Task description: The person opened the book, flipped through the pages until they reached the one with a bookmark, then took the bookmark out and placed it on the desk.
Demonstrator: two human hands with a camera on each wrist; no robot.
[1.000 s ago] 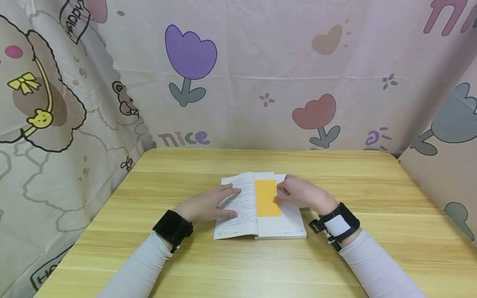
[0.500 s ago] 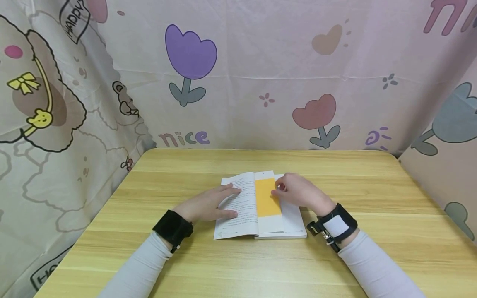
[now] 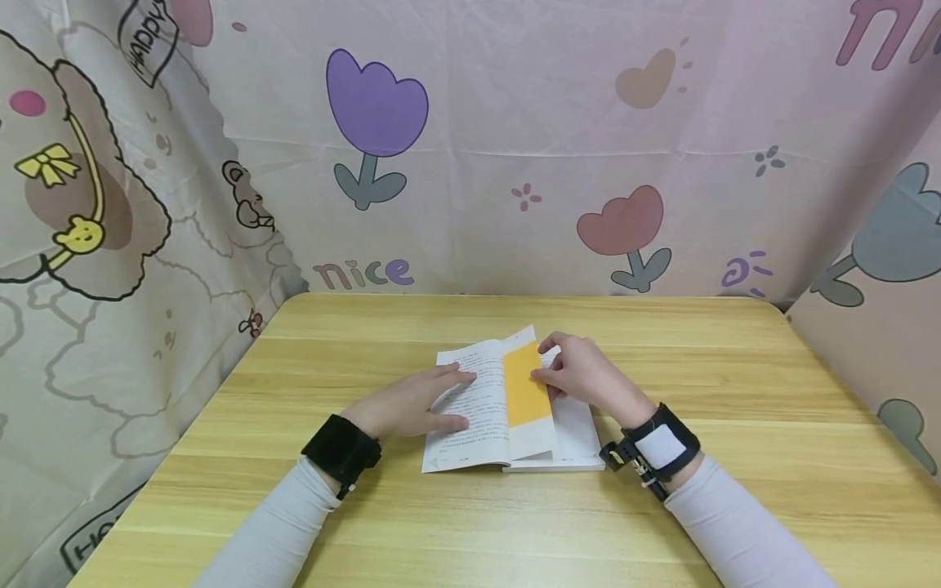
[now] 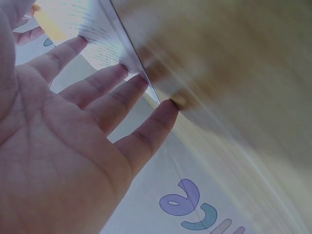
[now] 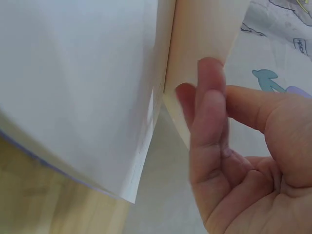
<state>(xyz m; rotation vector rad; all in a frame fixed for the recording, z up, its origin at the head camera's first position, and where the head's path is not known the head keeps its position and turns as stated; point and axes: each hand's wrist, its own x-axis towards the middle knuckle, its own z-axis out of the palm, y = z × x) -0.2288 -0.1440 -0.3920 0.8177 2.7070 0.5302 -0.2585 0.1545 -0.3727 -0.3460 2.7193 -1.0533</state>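
A white paperback book (image 3: pixel 481 408) lies spread on the table, its left page full of printed lines. My left hand (image 3: pixel 413 402) rests on that page with fingers spread and straight; in the left wrist view its fingertips (image 4: pixel 139 83) lie along the outer page edge. A page with a yellow-orange panel (image 3: pixel 524 396) stands partly lifted from the right side of the book. My right hand (image 3: pixel 588 371) pinches this page at its outer edge between thumb and fingers. The right wrist view shows the raised page (image 5: pixel 207 29) between them, beside the white pages (image 5: pixel 83 97) underneath.
The wooden table (image 3: pixel 470 523) reaches back to a printed cloth (image 3: pixel 485 212) with tulips and letters. More patterned cloth (image 3: pixel 198 327) hangs at the left side. Black bands with small devices, such as the one on the right wrist (image 3: pixel 662 445), circle both wrists.
My right hand has moved slightly left and up, lifting the yellow-panelled page and tilting it leftward off the pages under it. The left hand has stayed in place.
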